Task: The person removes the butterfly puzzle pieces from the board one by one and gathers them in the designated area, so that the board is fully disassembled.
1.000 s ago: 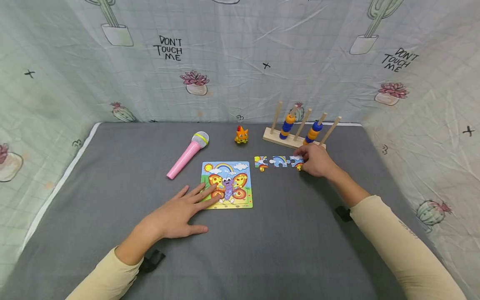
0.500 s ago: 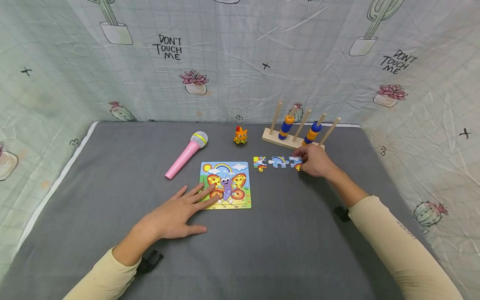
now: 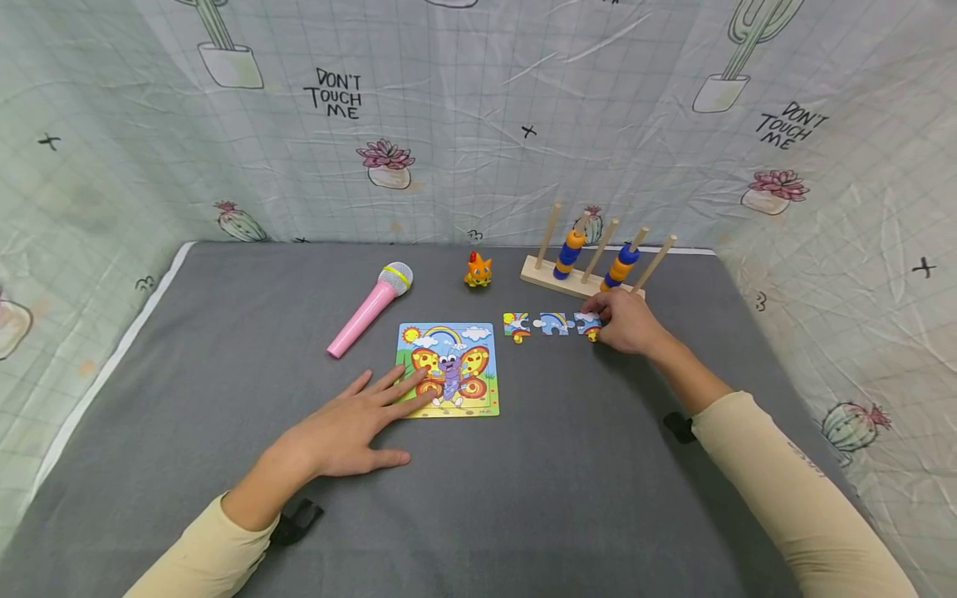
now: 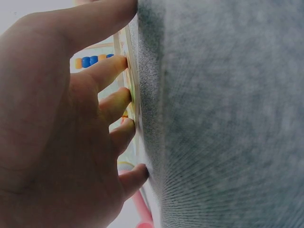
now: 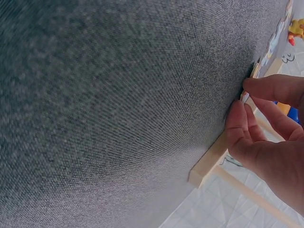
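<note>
My left hand (image 3: 344,432) rests with spread fingers on the left part of a square jigsaw puzzle board (image 3: 463,365) printed with a butterfly; its thumb lies on the grey cloth. To the right of the board, three loose puzzle pieces lie in a row: a left piece (image 3: 516,324), a middle rainbow piece (image 3: 552,325) and a right piece (image 3: 586,321). My right hand (image 3: 628,320) pinches the right piece at its outer edge between thumb and fingers. In the right wrist view, the fingertips partly hide this puzzle piece (image 5: 245,96), which lies at the cloth.
Behind the right hand stands a wooden peg rack (image 3: 557,281) with blue and orange beads on two pegs. A small orange toy figure (image 3: 478,271) stands at the back middle. A pink toy microphone (image 3: 366,316) lies left of the board. Patterned cloth walls (image 3: 463,108) surround the table.
</note>
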`<state>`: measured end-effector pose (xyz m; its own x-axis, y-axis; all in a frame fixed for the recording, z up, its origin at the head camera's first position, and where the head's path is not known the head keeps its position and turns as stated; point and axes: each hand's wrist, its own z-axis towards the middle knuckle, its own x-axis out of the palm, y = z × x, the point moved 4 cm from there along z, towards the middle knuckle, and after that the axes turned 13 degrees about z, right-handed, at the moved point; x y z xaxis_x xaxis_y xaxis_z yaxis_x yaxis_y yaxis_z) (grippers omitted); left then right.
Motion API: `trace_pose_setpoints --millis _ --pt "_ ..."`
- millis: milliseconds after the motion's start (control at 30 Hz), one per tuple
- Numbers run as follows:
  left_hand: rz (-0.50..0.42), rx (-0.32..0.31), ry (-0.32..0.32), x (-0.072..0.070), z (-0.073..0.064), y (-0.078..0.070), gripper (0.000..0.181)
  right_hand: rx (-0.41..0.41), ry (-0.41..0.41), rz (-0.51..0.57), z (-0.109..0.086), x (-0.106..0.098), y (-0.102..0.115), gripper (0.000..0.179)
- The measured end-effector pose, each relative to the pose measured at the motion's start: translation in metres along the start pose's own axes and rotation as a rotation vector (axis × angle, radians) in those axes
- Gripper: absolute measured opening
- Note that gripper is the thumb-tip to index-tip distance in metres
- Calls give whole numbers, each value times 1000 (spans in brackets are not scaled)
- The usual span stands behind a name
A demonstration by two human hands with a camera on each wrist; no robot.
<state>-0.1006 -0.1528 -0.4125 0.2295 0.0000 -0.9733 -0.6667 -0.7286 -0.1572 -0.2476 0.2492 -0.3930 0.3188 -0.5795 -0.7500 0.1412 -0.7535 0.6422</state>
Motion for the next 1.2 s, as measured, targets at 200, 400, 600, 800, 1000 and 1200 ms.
trace_pose_setpoints --millis 200,400,600,800,1000,1200 --pt "-2 0 -4 0 -1 0 88 -5 3 10 0 1 1 42" --pt "5 4 -9 -1 -2 0 87 -14 -9 27 -2 2 5 46" --pt "23 11 -11 -1 -4 -1 86 -1 -54 24 -6 3 14 51" --pt "38 14 -14 -3 -4 -2 89 -30 -82 3 -8 7 31 49" --pt "70 19 -15 -8 -6 -5 91 -87 -59 36 -7 18 52 42" --pt "89 37 -1 -10 -13 -10 86 -149 -13 60 -5 34 74 38"
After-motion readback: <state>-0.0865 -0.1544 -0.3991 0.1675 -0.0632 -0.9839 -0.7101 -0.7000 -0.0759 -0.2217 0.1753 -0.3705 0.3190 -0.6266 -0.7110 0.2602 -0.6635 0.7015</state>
